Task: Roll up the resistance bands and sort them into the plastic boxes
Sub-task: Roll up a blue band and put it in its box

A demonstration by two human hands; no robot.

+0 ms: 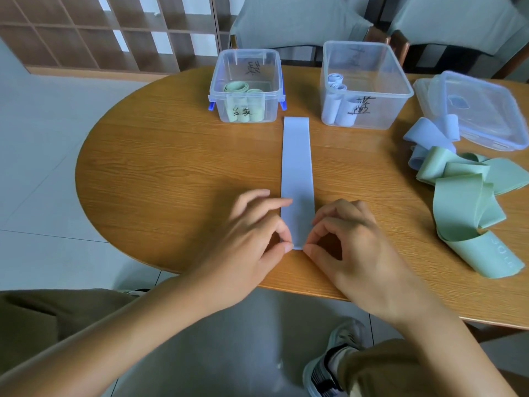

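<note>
A blue band [296,167] lies flat and straight on the surface [171,167], running from the near edge out toward the gap between the two boxes. It looks laid out that way so it can be rolled evenly from the near end. Both hands sit at that near end: the left hand [252,224] pinches the left corner between thumb and forefinger, and the right hand [343,236] pinches the right corner the same way, the other fingers loosely curled. Holding both corners at once should keep the first turn square, so the roll does not run crooked.

The left box [246,87], with blue clips, holds a few green rolls [237,88]; the right box [366,84] holds blue rolls [336,80]. Each has a handwritten label on its front, which I take to mark the colour. This band, once rolled, would belong in the right box.

On the right of the surface a loose heap waits: green bands [469,196] tangled nearer, a blue one [429,136] beyond, and a clear lid [481,110] set aside at the far right, out of the way
</note>
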